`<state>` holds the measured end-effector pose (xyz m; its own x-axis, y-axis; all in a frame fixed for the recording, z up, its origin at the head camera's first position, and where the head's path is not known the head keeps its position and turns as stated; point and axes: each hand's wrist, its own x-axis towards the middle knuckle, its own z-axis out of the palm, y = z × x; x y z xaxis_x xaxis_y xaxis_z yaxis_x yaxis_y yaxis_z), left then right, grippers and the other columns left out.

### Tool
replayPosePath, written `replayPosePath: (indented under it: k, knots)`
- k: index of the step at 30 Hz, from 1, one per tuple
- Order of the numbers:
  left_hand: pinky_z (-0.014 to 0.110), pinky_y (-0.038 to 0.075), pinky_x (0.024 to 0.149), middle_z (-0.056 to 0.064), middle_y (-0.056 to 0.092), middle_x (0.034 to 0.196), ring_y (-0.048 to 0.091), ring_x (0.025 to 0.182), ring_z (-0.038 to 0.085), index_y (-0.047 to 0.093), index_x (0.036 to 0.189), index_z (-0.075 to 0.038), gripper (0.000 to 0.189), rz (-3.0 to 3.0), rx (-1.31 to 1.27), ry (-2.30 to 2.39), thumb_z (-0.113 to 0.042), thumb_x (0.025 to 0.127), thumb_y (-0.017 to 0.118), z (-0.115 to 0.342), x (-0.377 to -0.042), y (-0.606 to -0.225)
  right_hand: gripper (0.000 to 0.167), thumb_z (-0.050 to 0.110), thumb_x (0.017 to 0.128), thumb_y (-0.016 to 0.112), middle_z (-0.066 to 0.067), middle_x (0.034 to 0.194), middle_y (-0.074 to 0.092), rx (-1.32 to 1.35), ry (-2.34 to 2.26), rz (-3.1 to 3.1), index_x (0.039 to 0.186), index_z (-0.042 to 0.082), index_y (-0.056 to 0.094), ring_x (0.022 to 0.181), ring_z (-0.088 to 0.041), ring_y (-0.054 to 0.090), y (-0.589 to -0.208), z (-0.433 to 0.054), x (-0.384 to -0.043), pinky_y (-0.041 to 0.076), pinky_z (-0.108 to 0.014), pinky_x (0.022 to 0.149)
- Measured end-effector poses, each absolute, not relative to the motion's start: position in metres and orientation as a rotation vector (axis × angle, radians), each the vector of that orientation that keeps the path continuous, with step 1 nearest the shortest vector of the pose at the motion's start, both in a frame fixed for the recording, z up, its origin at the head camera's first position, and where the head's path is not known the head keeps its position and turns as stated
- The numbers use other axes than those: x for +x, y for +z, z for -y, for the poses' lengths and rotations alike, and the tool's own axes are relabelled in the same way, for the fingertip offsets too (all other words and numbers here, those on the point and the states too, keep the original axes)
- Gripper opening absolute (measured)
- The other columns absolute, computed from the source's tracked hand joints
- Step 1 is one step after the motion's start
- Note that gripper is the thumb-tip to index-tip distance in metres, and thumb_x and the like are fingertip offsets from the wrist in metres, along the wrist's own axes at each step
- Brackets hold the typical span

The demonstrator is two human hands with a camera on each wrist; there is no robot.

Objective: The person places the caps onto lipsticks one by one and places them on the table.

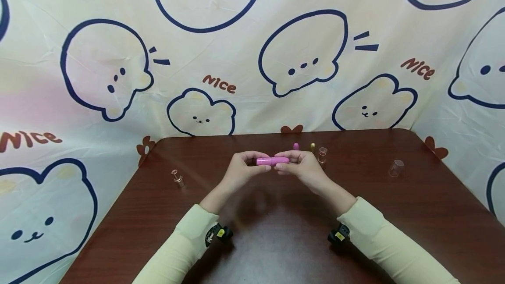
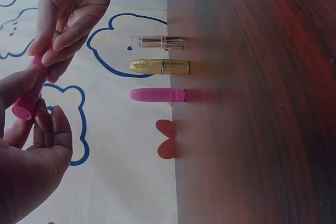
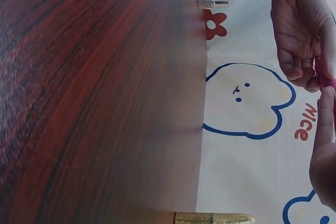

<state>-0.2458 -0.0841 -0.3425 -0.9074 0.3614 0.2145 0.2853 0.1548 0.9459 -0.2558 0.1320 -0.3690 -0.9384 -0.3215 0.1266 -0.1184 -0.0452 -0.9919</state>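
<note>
A pink lipstick tube point(image 1: 272, 161) is held level between both hands, raised over the table. My left hand point(image 1: 239, 173) pinches its left end between thumb and fingers. The right hand point(image 1: 307, 169) grips the other end, with the thumb beneath in the head view. In the left wrist view the flat pink end of the lipstick tube point(image 2: 22, 112) shows by the left thumb. Behind the hands stand a second pink lipstick point(image 2: 157, 95), a gold lipstick point(image 2: 160, 66) and a rose-gold lipstick with a clear cap point(image 2: 163, 42), side by side.
On the left of the dark wooden table point(image 1: 272, 249) stands a small rose-gold lipstick tube point(image 1: 178, 178). A clear cap point(image 1: 396, 168) sits toward the right. A cartoon-printed cloth point(image 1: 244, 56) hangs along the table's back and sides.
</note>
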Motion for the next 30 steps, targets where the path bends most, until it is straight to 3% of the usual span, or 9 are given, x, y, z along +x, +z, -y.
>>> replayPosePath:
  k: [4, 11, 16, 30]
  knots:
    - [0.026, 0.05, 0.069, 0.009, 0.07, 0.095, 0.057, 0.081, 0.022, 0.07, 0.108, 0.003, 0.026, -2.353, 0.65, 1.891, -0.006, 0.085, 0.075, 0.083, -0.245, -0.341, 0.037, 0.014, 0.085, 0.076, -0.016, 0.108, 0.07, -0.464, -2.115, -2.079, 0.117, -0.002, 0.067, 0.095, -0.032, 0.068, -0.369, -0.132, -0.255, 0.051, -0.042, 0.085]
    - [0.026, 0.051, 0.069, 0.009, 0.071, 0.094, 0.058, 0.082, 0.023, 0.072, 0.107, 0.003, 0.025, -2.393, 0.621, 1.875, -0.006, 0.084, 0.076, 0.081, -0.242, -0.339, 0.036, 0.014, 0.085, 0.076, -0.016, 0.107, 0.07, -0.455, -2.114, -2.094, 0.116, -0.002, 0.067, 0.102, -0.044, 0.063, -0.369, -0.133, -0.255, 0.052, -0.042, 0.085]
    - [0.026, 0.051, 0.068, 0.009, 0.071, 0.094, 0.058, 0.081, 0.021, 0.072, 0.106, 0.003, 0.024, -2.42, 0.61, 1.864, -0.005, 0.084, 0.076, 0.08, -0.241, -0.339, 0.038, 0.015, 0.085, 0.076, -0.015, 0.106, 0.07, -0.447, -2.107, -2.102, 0.118, -0.003, 0.067, 0.1, -0.04, 0.065, -0.37, -0.131, -0.256, 0.052, -0.039, 0.083]
    - [0.028, 0.052, 0.072, 0.006, 0.069, 0.099, 0.058, 0.087, 0.024, 0.072, 0.108, -0.006, 0.027, -2.389, 0.639, 1.823, -0.018, 0.084, 0.078, 0.085, -0.261, -0.372, 0.034, 0.014, 0.086, 0.075, -0.016, 0.104, 0.07, -0.473, -2.038, -2.14, 0.115, -0.002, 0.067, 0.1, -0.044, 0.064, -0.37, -0.133, -0.254, 0.053, -0.039, 0.082]
